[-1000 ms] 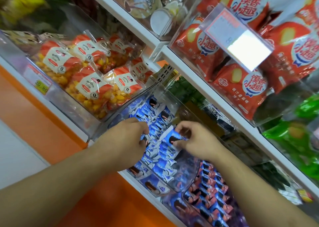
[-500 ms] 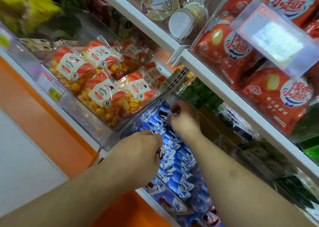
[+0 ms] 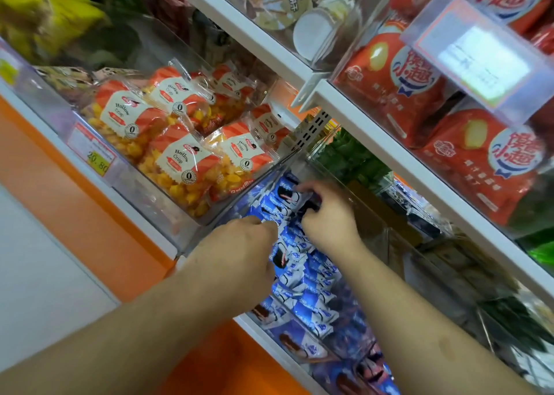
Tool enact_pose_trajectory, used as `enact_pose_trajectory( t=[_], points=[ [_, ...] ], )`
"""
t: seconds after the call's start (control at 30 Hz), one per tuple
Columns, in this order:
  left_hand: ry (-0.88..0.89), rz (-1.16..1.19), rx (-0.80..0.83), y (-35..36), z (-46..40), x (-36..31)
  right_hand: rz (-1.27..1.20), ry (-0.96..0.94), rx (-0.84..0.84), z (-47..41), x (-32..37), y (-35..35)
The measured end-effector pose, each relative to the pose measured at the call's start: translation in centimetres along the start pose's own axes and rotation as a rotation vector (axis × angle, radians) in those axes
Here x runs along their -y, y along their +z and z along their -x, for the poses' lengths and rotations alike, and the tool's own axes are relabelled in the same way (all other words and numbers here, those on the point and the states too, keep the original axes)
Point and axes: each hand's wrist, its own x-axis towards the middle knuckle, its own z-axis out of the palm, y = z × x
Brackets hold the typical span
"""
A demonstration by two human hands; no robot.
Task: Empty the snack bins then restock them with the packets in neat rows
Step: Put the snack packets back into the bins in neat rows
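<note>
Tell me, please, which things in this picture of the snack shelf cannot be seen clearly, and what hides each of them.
- Left hand, head view: its fingertips are hidden behind its own knuckles, so the grip is unclear.
- Blue packets, head view: both forearms cover part of the rows.
- White price label, head view: glare and blur wash out the print.
- Yellow bags, head view: blurred and cut by the top-left edge.
- Right hand, head view: fingertips buried among the packets.

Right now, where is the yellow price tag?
In the head view, the price tag is at the left, on the front of the clear bin holding the Hollow Crisp bags.
</note>
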Motion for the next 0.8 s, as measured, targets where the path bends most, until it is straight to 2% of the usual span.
enact_pose_trajectory(
  t=[0.1, 0.17, 0.23, 0.3, 0.4, 0.5, 0.67, 0.8],
  points=[
    [-0.022, 0.061, -0.016, -0.5, -0.1, 0.2, -0.216, -0.084, 0.355, 3.3, 0.9, -1.2],
    [-0.01, 0.065, -0.015, -0.6, 0.1, 0.1, -0.188, -0.116, 0.542, 4.7, 1.2, -1.6],
    [0.001, 0.063, -0.007, -0.6, 0.3, 0.1, -0.099, -0.16, 0.623, 5.1, 1.2, -1.3],
    [0.006, 0.061, -0.003, -0.7, 0.4, 0.1, -0.069, -0.132, 0.587, 5.5, 1.1, -1.2],
    [-0.012, 0.099, -0.021, -0.9, 0.4, 0.1, -0.093, -0.045, 0.441, 5.9, 1.2, -1.7],
    [-0.031, 0.168, -0.042, -0.9, 0.3, -0.1, -0.115, -0.064, 0.334, 6.4, 1.7, -2.6],
    [-0.054, 0.248, -0.143, -1.2, 0.4, 0.0, -0.228, -0.044, 0.426, 7.2, 2.1, -3.4],
    [0.02, 0.237, -0.265, -1.3, 0.2, 0.0, -0.281, -0.017, 0.265, 5.8, 1.7, -2.9]
  ],
)
